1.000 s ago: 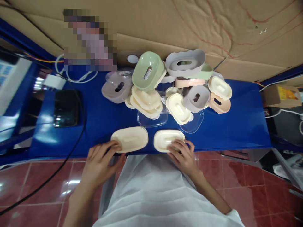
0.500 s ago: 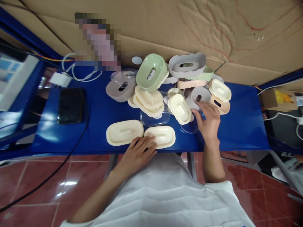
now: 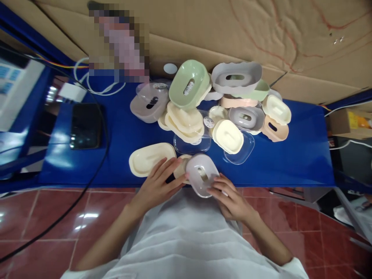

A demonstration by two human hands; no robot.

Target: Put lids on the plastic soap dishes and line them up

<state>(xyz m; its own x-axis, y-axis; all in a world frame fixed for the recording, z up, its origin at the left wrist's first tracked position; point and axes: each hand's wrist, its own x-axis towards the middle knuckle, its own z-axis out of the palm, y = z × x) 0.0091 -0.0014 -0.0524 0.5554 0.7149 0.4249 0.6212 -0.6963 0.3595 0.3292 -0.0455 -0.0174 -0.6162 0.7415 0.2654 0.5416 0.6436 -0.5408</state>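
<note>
Both hands meet at the near edge of the blue table (image 3: 290, 155). My right hand (image 3: 229, 199) grips a grey oval dish (image 3: 200, 172) with a slot in its base, tilted toward me. My left hand (image 3: 158, 184) has its fingers on a cream oval tray (image 3: 180, 167), half hidden under the grey dish. A second cream tray (image 3: 145, 159) lies flat just left of it, touched by my left fingers.
A heap of oval dishes and lids fills the far middle of the table: a green dish (image 3: 188, 83), a grey basket (image 3: 236, 77), a cream lid (image 3: 227, 136), clear lids (image 3: 241, 149). A black phone (image 3: 85, 126) and cables lie at left. Cardboard stands behind.
My right hand reached into the heap, took the grey dish and brought it back to the near edge over the right cream tray. My left hand stayed by the cream trays.
</note>
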